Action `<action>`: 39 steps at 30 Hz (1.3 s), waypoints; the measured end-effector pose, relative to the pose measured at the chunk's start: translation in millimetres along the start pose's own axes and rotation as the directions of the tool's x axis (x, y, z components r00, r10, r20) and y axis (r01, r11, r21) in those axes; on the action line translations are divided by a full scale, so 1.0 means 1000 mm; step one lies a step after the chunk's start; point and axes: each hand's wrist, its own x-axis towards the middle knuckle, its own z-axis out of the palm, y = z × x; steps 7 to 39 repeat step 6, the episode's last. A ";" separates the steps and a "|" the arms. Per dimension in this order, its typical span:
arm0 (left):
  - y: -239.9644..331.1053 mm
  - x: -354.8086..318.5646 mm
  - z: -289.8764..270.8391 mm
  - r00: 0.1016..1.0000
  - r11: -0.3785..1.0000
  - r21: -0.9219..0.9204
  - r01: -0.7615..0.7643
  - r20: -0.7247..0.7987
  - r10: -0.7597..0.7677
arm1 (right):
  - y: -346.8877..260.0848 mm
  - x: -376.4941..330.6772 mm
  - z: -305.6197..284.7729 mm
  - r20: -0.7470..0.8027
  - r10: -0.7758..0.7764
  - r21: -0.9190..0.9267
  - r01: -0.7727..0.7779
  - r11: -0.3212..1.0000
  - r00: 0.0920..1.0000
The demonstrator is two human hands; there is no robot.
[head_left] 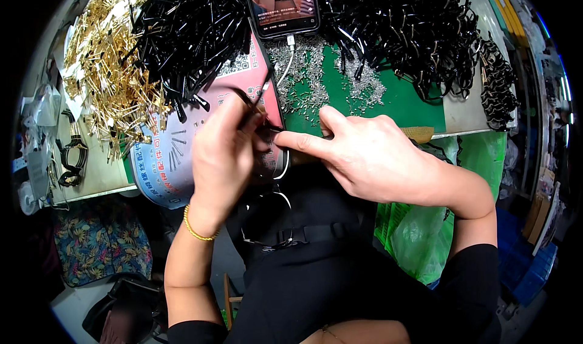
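My left hand [221, 153], with a gold bracelet on its wrist, is closed around a thin, dark, curved piece [242, 94] that resembles an eyeglass temple. Part of that piece is hidden by the fingers. My right hand [370, 153] comes in from the right, its index finger stretched to the left hand's fingertips. Its other fingers are curled under, and whatever they may hold is hidden. Just beyond both hands, many small silver metal pieces [303, 80] lie scattered over a green mat [407, 107]. Beneath the left hand lies a printed pink and blue sheet [167, 168].
Heaps of gold pieces [106, 58] and black temple-like pieces [182, 37] cover the left back. Another black heap [407, 31] fills the right back. Between them stands a phone [282, 7] with a white cable [286, 68]. A green plastic bag [419, 235] hangs below the table's right edge.
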 end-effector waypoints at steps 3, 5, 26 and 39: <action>-0.013 -0.001 0.004 0.990 0.990 -0.027 -0.138 -0.024 0.137 | -0.002 -0.001 -0.001 -0.018 0.013 -0.012 -0.013 1.000 1.000; -0.008 -0.002 0.000 1.000 0.997 -0.079 -0.023 0.020 0.024 | -0.002 -0.001 0.000 -0.065 0.027 0.021 -0.025 0.999 0.998; 0.001 -0.001 -0.004 0.998 0.994 -0.101 0.038 0.043 -0.034 | -0.003 -0.001 -0.001 -0.044 0.027 -0.027 -0.028 0.999 0.999; 0.001 -0.001 -0.004 0.998 0.994 -0.101 0.038 0.043 -0.034 | -0.003 -0.001 -0.001 -0.044 0.027 -0.027 -0.028 0.999 0.999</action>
